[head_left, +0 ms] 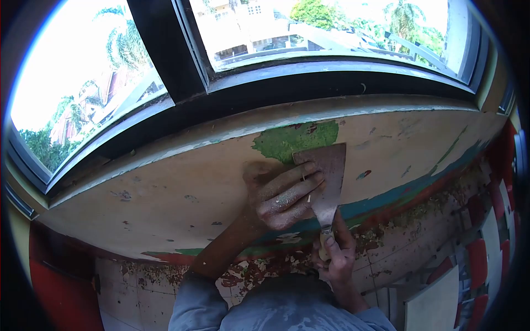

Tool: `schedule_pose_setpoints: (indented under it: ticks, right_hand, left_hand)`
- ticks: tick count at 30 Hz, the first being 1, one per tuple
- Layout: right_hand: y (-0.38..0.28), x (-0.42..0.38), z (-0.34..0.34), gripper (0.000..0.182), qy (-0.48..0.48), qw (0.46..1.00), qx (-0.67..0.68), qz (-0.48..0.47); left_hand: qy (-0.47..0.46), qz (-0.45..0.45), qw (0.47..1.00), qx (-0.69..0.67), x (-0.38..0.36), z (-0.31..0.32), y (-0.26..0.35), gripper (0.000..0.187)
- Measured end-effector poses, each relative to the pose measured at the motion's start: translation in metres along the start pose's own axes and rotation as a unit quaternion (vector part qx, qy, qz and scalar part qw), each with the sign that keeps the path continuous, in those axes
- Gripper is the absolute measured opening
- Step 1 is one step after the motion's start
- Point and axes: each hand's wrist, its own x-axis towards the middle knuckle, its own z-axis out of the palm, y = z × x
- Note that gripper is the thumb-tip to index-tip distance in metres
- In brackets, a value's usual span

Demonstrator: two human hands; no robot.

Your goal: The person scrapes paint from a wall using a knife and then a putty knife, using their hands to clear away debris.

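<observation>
2 hands work 1 tool here. The left hand (284, 196), dusted with pale grit, lies flat with its fingers stretched out and pressed on the blade of the scraper (327, 179), gripping nothing. The right hand (335, 255) is curled tight round the scraper's pale handle, just below the blade's narrow neck. The scraper is a single wide, rust-brown blade that flares upward, its top edge set against the wall (182, 193) at the lower edge of 1 large green paint patch (292, 139). The wall under the window (309, 33) is mostly bare beige, with a few small green specks and 1 teal and red band running along its base. Paint flakes (259, 273) litter the tiled floor below.
</observation>
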Motion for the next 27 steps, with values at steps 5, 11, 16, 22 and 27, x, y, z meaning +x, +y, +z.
schedule_pose_setpoints:
  ticks: [5, 11, 16, 22, 27]
  right_hand:
    - [-0.007, 0.009, 0.002, 0.051, -0.033, 0.999, -0.033, -0.029]
    - [0.002, 0.013, 0.007, 0.053, -0.039, 0.998, -0.029, -0.046]
    - [0.002, 0.006, 0.004, 0.054, -0.019, 0.999, -0.028, -0.017]
    - [-0.006, 0.012, 0.019, 0.052, -0.023, 0.998, -0.055, -0.034]
    - [-0.003, 0.011, 0.018, 0.05, -0.021, 0.997, -0.069, -0.022]
  left_hand:
    - [-0.021, -0.019, 1.0, -0.007, 0.006, -0.002, 0.0, 0.021]
    - [-0.01, -0.027, 1.0, 0.004, 0.006, -0.01, -0.004, 0.019]
    - [-0.019, -0.018, 1.0, 0.001, -0.007, -0.007, 0.002, 0.024]
    - [-0.006, -0.007, 1.0, -0.004, 0.009, -0.017, -0.007, 0.029]
    - [-0.009, -0.002, 0.999, -0.038, 0.002, -0.016, -0.013, 0.033]
